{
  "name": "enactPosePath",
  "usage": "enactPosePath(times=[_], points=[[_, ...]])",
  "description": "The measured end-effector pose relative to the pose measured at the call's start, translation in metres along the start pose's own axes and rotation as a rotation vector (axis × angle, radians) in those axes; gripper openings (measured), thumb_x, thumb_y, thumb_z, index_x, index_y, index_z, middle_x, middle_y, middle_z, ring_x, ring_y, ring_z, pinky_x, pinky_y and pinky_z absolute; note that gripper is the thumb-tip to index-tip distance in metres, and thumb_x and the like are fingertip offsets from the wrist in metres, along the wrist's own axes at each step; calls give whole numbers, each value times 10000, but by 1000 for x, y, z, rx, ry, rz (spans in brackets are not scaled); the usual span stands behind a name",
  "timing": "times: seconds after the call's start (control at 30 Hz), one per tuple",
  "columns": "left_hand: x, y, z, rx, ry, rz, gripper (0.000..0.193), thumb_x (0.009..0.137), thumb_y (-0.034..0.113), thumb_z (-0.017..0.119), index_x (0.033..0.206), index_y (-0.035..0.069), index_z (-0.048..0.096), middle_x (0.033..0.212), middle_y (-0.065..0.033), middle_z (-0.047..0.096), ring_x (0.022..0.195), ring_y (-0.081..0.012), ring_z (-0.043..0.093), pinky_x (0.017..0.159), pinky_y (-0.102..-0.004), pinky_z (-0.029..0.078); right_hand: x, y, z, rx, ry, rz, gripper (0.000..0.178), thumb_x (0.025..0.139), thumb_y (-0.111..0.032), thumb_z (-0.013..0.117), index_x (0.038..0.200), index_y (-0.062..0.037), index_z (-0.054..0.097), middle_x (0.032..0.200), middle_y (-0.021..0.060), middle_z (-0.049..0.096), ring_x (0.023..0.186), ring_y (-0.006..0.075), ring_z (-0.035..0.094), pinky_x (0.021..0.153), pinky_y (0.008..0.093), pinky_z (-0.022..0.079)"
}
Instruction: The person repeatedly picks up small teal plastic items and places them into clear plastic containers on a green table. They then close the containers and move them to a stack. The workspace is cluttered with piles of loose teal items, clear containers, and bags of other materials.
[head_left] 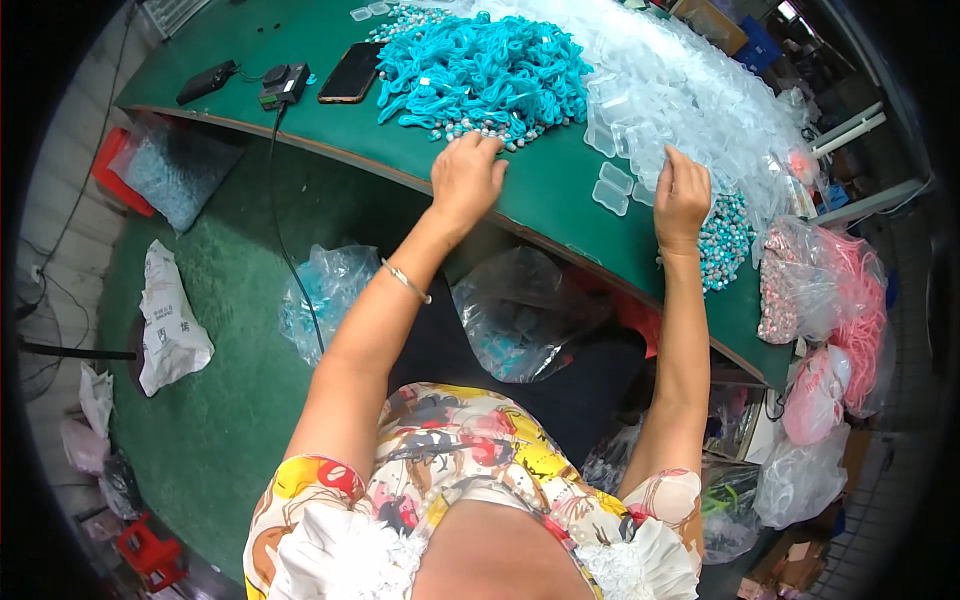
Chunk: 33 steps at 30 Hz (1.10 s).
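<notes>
My left hand (pixel 467 180) is at the near edge of a heap of turquoise cords (pixel 485 70), its fingers curled over the grey and white beads (pixel 490 133) along that edge. Its fingertips are hidden, so whatever they hold cannot be made out. My right hand (pixel 684 200) is raised beside the clear plastic boxes, fingers bent and drawn together. Anything between them is too small or hidden to name. An open, two-part clear box (pixel 612 188) lies just left of it. On the other side is a pile of turquoise, white and reddish beads (pixel 727 243).
Many clear boxes (pixel 680 90) cover the green table's (pixel 545 185) far right. A phone (pixel 351 73) and a small black device (pixel 284 86) with a cable lie at left. Bags of pink cords (pixel 855 310) hang by the right edge. A plastic bag (pixel 520 310) rests on my lap.
</notes>
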<state>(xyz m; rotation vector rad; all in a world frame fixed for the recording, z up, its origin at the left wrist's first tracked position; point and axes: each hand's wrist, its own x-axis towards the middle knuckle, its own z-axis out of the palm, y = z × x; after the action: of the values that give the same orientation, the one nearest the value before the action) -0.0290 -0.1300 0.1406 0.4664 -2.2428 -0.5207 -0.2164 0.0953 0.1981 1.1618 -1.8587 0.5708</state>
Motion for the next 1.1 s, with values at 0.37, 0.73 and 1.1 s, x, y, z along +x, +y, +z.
enactPosePath(times=[0.37, 0.73, 1.1], points=[[-5, 5, 14, -88, -129, 139, 127, 814, 133, 712, 926, 101, 659, 895, -74, 620, 800, -310, 647, 670, -432, 508, -42, -52, 11, 539, -422, 324, 129, 870, -85, 624, 975, -58, 693, 894, 131, 687, 830, 325, 640, 758, 402, 510], [-2, 3, 16, -94, -148, 37, 133, 813, 111, 704, 939, 84, 671, 870, -110, 652, 808, -310, 653, 688, -428, 507, -44, 10, -65, 280, -452, 572, 102, 841, -87, 658, 924, -77, 716, 847, 102, 685, 805, 289, 654, 720, 387, 508], [-10, 9, 15, -278, -150, 47, 137, 807, 64, 701, 941, 33, 698, 852, -117, 681, 710, -249, 659, 660, -350, 520, -75, -11, -80, -204, -575, 63, 106, 795, -120, 706, 898, -142, 701, 852, 29, 636, 882, 231, 605, 768, 410, 387]])
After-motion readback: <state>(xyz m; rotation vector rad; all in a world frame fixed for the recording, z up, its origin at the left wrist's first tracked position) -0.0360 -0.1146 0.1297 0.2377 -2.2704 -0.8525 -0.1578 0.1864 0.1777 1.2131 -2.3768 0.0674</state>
